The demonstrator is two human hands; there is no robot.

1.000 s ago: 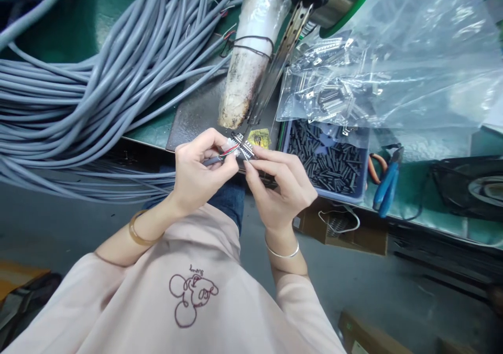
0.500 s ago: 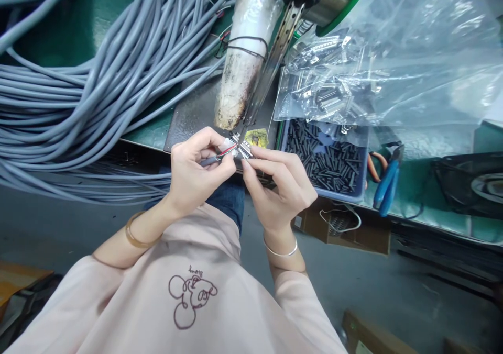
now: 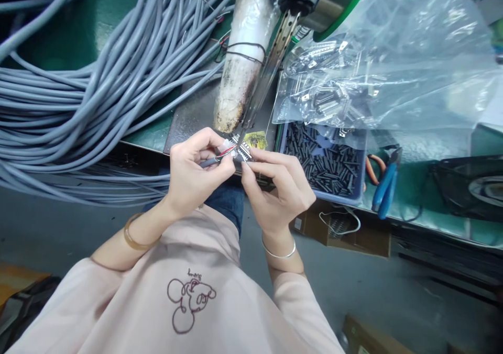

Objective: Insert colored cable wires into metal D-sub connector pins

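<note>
Two narrow pinches: left hand (image 3: 198,173) holds one grey round cable (image 3: 208,162), right hand (image 3: 281,186) one silver metal connector (image 3: 244,150) at the cable's two o'clock, pins too blurred to count.

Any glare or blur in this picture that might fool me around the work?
Head view: highlights streak the clear plastic bag, and a pale sheen sits on the green tabletop, upper left. Head view: the small silver connector looks soft, its pins hard to separate.
</note>
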